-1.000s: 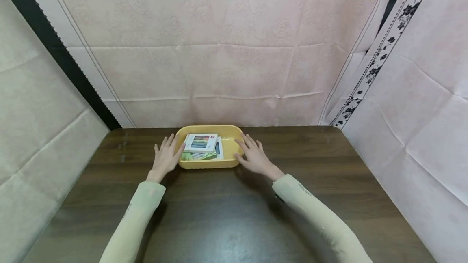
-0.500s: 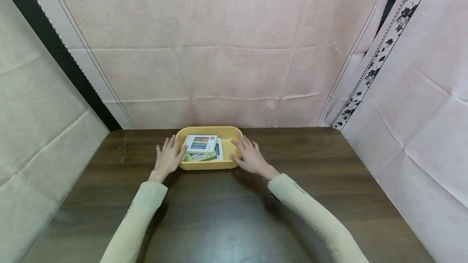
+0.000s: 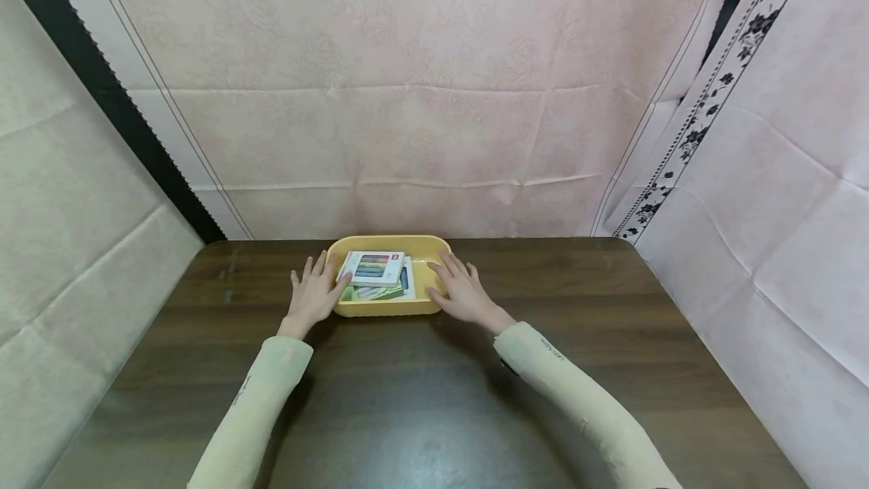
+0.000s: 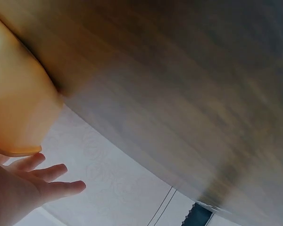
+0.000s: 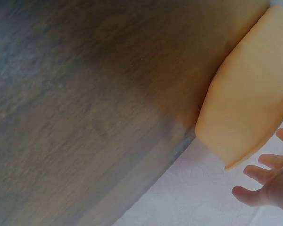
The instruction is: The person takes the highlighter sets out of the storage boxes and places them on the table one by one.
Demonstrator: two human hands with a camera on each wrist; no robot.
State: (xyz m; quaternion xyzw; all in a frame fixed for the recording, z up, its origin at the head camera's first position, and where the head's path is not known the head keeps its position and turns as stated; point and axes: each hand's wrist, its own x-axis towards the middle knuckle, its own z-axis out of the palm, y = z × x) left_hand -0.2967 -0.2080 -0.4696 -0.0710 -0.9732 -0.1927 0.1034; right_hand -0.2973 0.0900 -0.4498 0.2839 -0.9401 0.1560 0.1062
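A yellow plastic basket [image 3: 390,309] stands at the far edge of the table. Inside lies a white box [image 3: 373,279] with a picture of coloured sticks, over a green-patterned pack [image 3: 380,293] and another white flat pack [image 3: 409,285]. My left hand [image 3: 311,299] is spread at the basket's left rim, its thumb reaching over the rim toward the white box. At the right rim, my right hand [image 3: 467,296] has its fingers extended over the edge. Both wrist views show fingers just by the basket's rim, seen from low beside its outer wall [image 4: 23,103].
The brown wooden table [image 3: 421,398] extends toward me. Pale patterned cloth [image 3: 421,134] hangs behind the far edge, with more cloth on the left and right sides.
My right hand has shifted slightly left, further over the basket's right rim. My left hand has edged slightly right, its thumb now overlapping the white box's corner. The basket's contents look the same.
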